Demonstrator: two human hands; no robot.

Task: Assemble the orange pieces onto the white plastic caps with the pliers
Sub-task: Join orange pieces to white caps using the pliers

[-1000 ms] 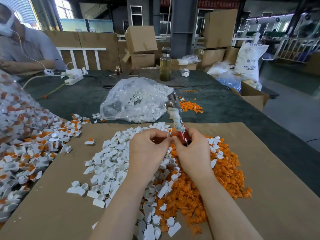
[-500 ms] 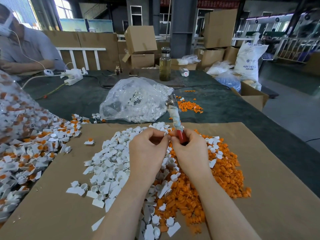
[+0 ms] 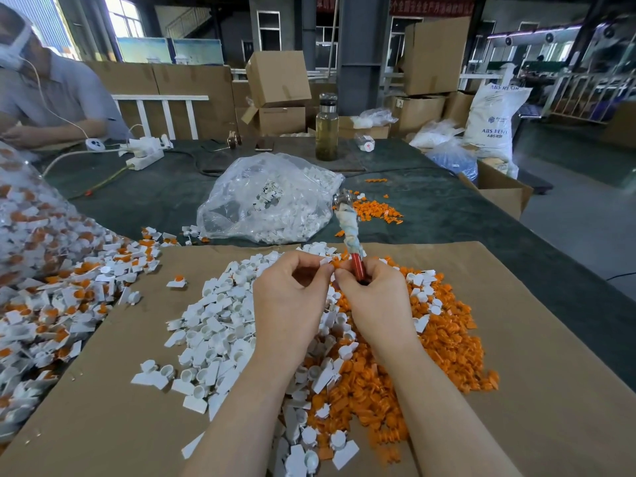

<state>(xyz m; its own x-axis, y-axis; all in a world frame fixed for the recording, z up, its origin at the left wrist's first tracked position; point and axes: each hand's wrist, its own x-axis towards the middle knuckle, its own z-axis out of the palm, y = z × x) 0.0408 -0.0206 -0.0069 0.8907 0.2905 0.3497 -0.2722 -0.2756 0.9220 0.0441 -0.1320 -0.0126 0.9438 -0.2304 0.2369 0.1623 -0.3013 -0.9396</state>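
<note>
White cap (image 3: 325, 262) pinched in left hand (image 3: 289, 297) fingertips, above the heap of loose caps (image 3: 220, 325). Right hand (image 3: 377, 297) grips pliers (image 3: 351, 242), fingers curled round red handle, tool upright. Orange pieces (image 3: 444, 342) heaped right on cardboard (image 3: 550, 390).

1. The white caps (image 3: 220, 325) heaped at 9 o'clock of the hands are matt, smooth plastic.
2. The orange pieces (image 3: 444, 342) piled at 3 o'clock look like plastic too, with a slight sheen.
3. The pliers (image 3: 348, 232) have a shiny metal head, a handle wound in grubby cloth and a glossy red plastic grip.
4. The sheet (image 3: 537, 390) under the piles is brown paper, matt and faintly creased.
5. The table cover (image 3: 430, 208) at 12 o'clock is dark green cloth, dull and felt-like.
6. The bag (image 3: 261, 197) at 12 o'clock is clear, crinkled, glossy plastic film.
7. The bottle (image 3: 327, 132) behind it looks like clear glass.
</note>
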